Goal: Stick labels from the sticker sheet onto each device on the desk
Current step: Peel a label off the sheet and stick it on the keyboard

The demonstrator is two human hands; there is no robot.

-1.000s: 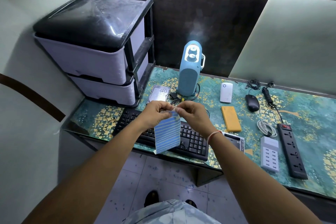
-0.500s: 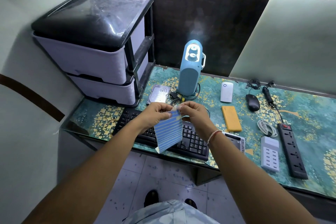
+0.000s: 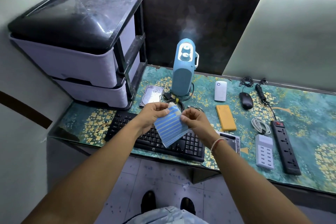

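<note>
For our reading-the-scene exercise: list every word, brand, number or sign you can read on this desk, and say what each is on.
"hp" logo: front edge of the black keyboard.
Key legends on the keyboard: too small to read.
Hard drive label: blurred, unreadable.
Sticker sheet, held by both hands: blue stripes, no legible text.
White plug-in device: a blue ring symbol, no words.

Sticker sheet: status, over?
Left hand holds sticker sheet above keyboard. Right hand pinches a label at its top corner. Nothing in the way.
</note>
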